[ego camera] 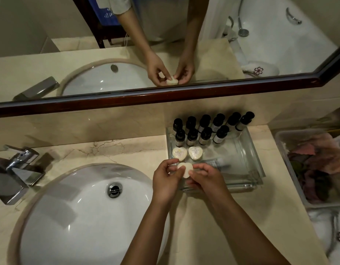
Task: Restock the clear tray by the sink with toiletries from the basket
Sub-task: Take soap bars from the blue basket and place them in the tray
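Observation:
A clear tray [255, 155] stands on the marble counter to the right of the sink. Several small dark-capped bottles [205, 134] stand in rows at its back. Two wrapped heart-shaped soaps [195, 153] lie side by side at its front left. A third heart-shaped soap [185, 169] is held over the tray's front-left corner, pinched between my left hand [166, 178] and my right hand [205, 178]. A thin wrapped packet [217, 162] lies in the tray just beyond my right hand.
The white sink basin [85, 207] with its drain fills the lower left, and a chrome tap [18, 169] stands at the left. A plastic bin [286, 169] holding mixed coloured items sits at the right edge. A framed mirror [165, 44] runs along the wall.

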Available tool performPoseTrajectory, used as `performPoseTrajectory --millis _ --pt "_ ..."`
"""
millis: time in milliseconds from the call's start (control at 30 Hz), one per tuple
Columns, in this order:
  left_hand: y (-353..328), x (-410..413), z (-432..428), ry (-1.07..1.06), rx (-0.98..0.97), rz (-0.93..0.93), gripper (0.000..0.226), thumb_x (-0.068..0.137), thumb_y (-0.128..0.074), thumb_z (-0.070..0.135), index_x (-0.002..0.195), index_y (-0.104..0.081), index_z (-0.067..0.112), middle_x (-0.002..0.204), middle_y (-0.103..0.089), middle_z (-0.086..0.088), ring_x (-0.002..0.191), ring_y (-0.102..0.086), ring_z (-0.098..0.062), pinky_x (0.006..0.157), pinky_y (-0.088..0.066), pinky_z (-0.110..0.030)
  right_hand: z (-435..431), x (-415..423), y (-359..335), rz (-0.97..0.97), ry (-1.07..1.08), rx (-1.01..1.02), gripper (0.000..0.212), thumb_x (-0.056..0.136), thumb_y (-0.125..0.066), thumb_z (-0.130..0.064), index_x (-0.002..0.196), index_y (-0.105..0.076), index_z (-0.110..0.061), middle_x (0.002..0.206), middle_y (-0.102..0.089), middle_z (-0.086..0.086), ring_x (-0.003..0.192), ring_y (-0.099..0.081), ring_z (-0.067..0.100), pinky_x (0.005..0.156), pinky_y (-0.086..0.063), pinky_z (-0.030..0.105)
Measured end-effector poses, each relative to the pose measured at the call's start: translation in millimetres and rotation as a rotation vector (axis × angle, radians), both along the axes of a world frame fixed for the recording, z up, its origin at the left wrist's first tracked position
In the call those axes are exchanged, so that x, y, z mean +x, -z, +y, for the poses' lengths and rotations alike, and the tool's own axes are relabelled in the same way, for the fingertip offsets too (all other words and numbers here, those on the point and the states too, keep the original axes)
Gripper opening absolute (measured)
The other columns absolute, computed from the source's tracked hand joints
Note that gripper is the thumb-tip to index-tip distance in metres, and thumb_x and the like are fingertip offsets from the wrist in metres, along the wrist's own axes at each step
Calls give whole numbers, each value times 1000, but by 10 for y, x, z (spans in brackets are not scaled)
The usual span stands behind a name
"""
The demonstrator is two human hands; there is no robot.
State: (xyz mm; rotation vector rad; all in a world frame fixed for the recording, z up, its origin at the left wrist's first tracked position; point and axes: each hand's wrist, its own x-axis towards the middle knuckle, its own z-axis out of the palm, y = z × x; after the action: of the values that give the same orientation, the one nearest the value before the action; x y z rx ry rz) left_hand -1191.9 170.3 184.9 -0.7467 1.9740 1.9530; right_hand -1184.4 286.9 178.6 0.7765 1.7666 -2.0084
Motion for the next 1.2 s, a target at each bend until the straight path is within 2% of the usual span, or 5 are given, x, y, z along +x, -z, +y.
performPoseTrajectory --millis 200,400,600,867,1200 --pt "105 -2 73 -11 -233 -21 14 81 -71 21 79 -57 26 81 -67 -1 83 -65 -22 82 -51 -35 -27 -44 125 -2 -3 120 23 82 -65 3 98 -58 -11 68 -66 6 57 -62 13 60 -53 22" --pt "131 37 102 -20 -435 53 16 85 -67 23 97 -65 14 85 -62 3 80 -55 -10 71 -37 -21 -150 -57 206 68 26 269 24 75 -72 -1 93 -63 -13 75 -67 12 64 -61 16 67 -51 29" --pt "155 11 90 0 -453 41 19 84 -68 21 101 -65 11 86 -60 3 82 -54 -11 73 -36 -20 -180 -60 293 73 28 379 27 73 -75 -3 99 -68 -6 69 -62 5 71 -64 23 76 -57 41" --pt "158 35 59 1 -454 26 18 84 -67 17 101 -64 11 85 -60 3 83 -54 -11 73 -35 -20 -190 -24 267 101 18 439 23 74 -76 -7 96 -67 -7 69 -60 5 77 -68 30 73 -55 35" --pt "39 172 -1 -40 -459 24 29 85 -66 21 112 -59 13 92 -61 2 89 -60 -19 77 -45 -28 -127 134 228 117 78 434 23 73 -77 -12 80 -58 -23 60 -51 -5 69 -62 27 76 -53 43"
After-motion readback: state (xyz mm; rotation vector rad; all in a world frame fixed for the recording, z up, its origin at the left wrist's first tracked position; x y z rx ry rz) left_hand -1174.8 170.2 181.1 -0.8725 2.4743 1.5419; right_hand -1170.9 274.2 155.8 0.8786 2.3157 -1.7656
